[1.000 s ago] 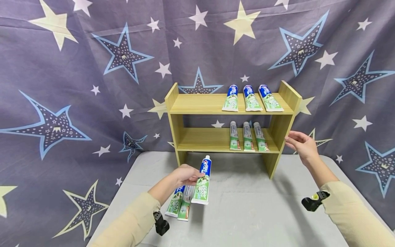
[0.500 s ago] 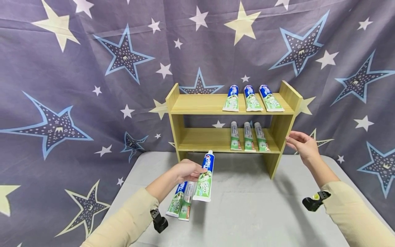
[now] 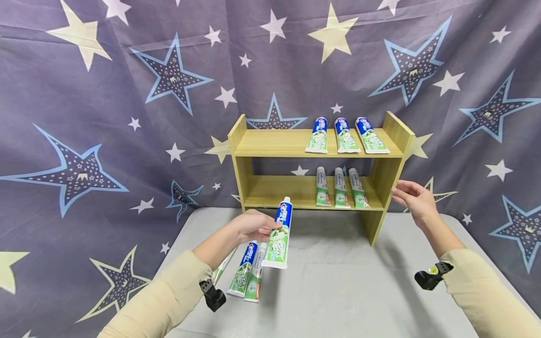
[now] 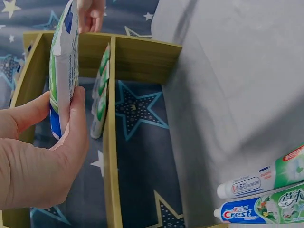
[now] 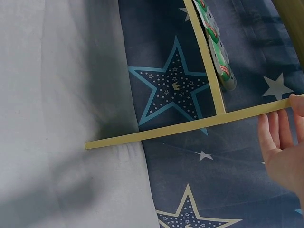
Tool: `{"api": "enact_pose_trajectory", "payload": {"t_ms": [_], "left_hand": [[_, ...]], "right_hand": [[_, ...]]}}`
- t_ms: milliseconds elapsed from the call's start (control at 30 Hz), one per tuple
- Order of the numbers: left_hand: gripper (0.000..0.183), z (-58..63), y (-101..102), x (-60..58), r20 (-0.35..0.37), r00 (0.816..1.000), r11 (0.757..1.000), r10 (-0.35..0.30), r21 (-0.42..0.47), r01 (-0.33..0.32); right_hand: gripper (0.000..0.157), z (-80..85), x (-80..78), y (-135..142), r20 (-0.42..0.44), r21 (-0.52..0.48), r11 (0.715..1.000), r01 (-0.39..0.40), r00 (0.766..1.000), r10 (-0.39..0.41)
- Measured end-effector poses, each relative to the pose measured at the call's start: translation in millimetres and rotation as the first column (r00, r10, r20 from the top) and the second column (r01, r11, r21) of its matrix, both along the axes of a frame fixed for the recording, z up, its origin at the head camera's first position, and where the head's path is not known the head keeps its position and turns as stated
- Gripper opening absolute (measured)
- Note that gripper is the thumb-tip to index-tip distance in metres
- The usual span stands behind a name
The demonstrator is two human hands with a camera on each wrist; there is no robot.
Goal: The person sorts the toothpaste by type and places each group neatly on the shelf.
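Observation:
My left hand (image 3: 255,226) pinches a blue, white and green Crest toothpaste tube (image 3: 276,241) between thumb and fingers. The tube is raised above the table in front of the wooden shelf (image 3: 270,143), cap end up and away. In the left wrist view the held toothpaste tube (image 4: 64,71) shows edge-on. At the shelf's right side panel, my right hand (image 3: 416,202) holds the edge; the right wrist view has the thumb over the panel (image 5: 190,126) and the fingers of the right hand (image 5: 285,147) along its outer face.
Three Crest tubes (image 3: 347,136) lie on the upper board's right half. Below them, three grey-green tubes (image 3: 340,188) lie on the lower board. On the grey table (image 3: 329,286), a Crest tube (image 3: 243,272), a grey-green tube (image 3: 255,277) and another partly hidden tube (image 3: 221,267) lie left.
My left hand has risen and moved slightly toward the shelf with the Crest toothpaste tube. Another tube on the table has come into sight behind the left forearm. The right hand stays in place.

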State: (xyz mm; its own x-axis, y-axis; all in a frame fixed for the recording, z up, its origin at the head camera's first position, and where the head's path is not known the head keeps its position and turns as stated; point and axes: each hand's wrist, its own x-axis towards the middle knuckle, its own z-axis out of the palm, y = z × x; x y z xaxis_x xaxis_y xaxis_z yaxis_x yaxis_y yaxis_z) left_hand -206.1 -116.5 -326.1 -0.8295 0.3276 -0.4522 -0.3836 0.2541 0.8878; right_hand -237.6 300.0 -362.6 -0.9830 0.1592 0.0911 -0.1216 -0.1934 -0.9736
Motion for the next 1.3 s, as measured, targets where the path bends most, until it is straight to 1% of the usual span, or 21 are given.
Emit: {"api": "enact_pose_trajectory", "payload": {"t_ms": [133,367,500,633,767,900,1067,1200,1300], "left_hand": [[0.019,7.9,-2,-0.7,0.0,1.0,1.0,-0.014,0.013,0.014],[0.025,22.5,-6,-0.4,-0.004,1.0,1.0,0.014,0.02,-0.013],[0.033,31.2,-7,-1.0,-0.017,0.999,0.999,0.028,0.036,-0.027],[0.037,40.1,-8,-2.0,-0.038,0.999,0.999,0.024,0.047,-0.022],[0.035,47.9,-9,-2.2,-0.042,0.999,0.998,0.017,0.057,-0.015],[0.032,55.6,-9,-3.8,-0.038,0.999,0.997,0.03,0.067,-0.028],[0.024,66.4,-8,-7.1,-0.051,0.997,0.997,0.051,0.06,-0.048],[0.015,77.5,-6,-10.4,-0.059,0.997,0.997,0.058,0.046,-0.055],[0.015,87.5,-3,-12.7,-0.062,0.997,0.998,0.048,0.045,-0.045]], "right_hand": [[0.026,-0.4,0.4,1,-0.004,0.002,1.0,0.0,1.0,0.0],[0.027,0.7,-0.5,0,0.015,0.004,1.0,0.0,1.0,0.0],[0.028,1.0,-1.0,0,0.018,-0.006,1.0,-0.006,1.0,0.006],[0.028,1.3,-1.1,0,0.007,-0.014,1.0,-0.012,1.0,0.012],[0.028,1.0,-0.9,0,0.005,-0.015,1.0,-0.01,1.0,0.01],[0.027,1.0,-0.2,0,0.009,-0.005,1.0,0.0,1.0,0.0],[0.025,1.3,0.5,-1,0.003,-0.002,1.0,0.004,1.0,-0.004],[0.025,1.4,0.4,-1,0.002,-0.007,1.0,0.002,1.0,-0.002],[0.026,1.1,0.1,-1,0.007,-0.001,1.0,0.005,1.0,-0.005]]}}
